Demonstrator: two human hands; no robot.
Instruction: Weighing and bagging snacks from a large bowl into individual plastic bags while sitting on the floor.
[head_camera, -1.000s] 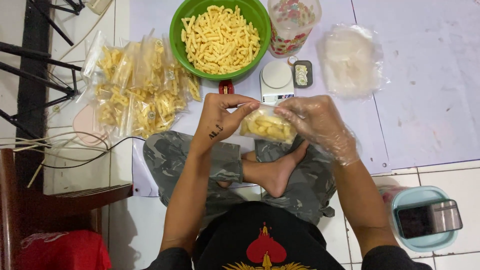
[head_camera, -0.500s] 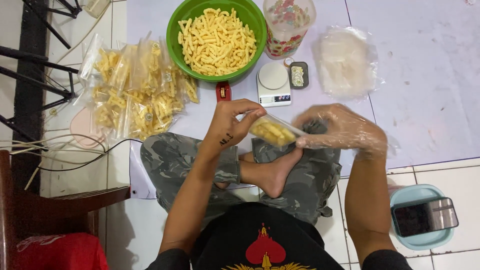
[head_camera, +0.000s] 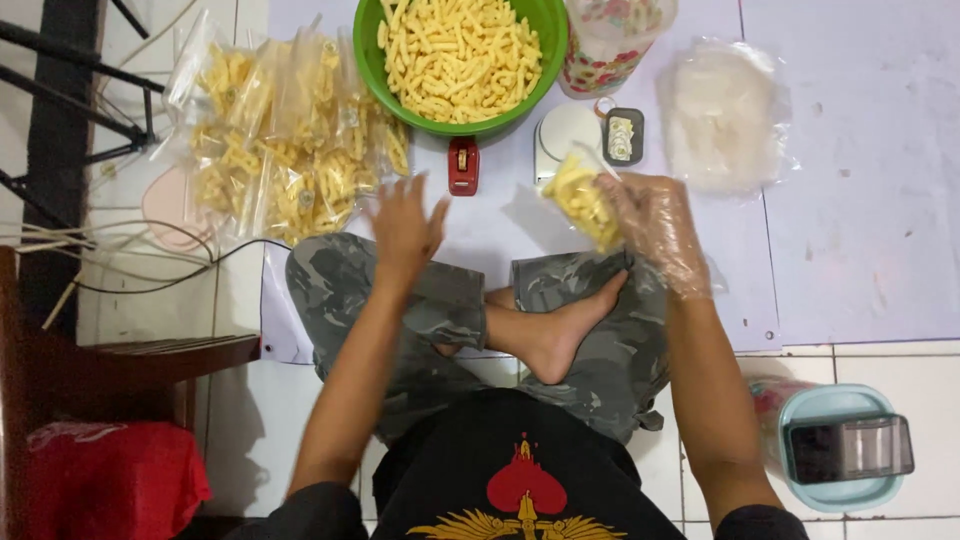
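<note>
My right hand (head_camera: 655, 225), in a clear plastic glove, holds a small clear bag of yellow snack sticks (head_camera: 583, 200) lifted above my knee. My left hand (head_camera: 405, 228) is bare, fingers spread, holding nothing, and hovers just below a small red stapler (head_camera: 463, 165). A green bowl (head_camera: 540, 30) heaped with the same yellow sticks stands at the top centre. A white kitchen scale (head_camera: 560, 135) sits behind the held bag.
A pile of filled clear snack bags (head_camera: 285, 140) lies at upper left. A stack of empty plastic bags (head_camera: 725, 115) is at upper right, a flowered jar (head_camera: 610, 45) beside the bowl. A light-blue container (head_camera: 845, 445) sits lower right; a wooden stool (head_camera: 120, 360) and cables left.
My left hand has let go of the bag and moved left toward the stapler. My right hand now holds the bag alone, lifted near the scale.
</note>
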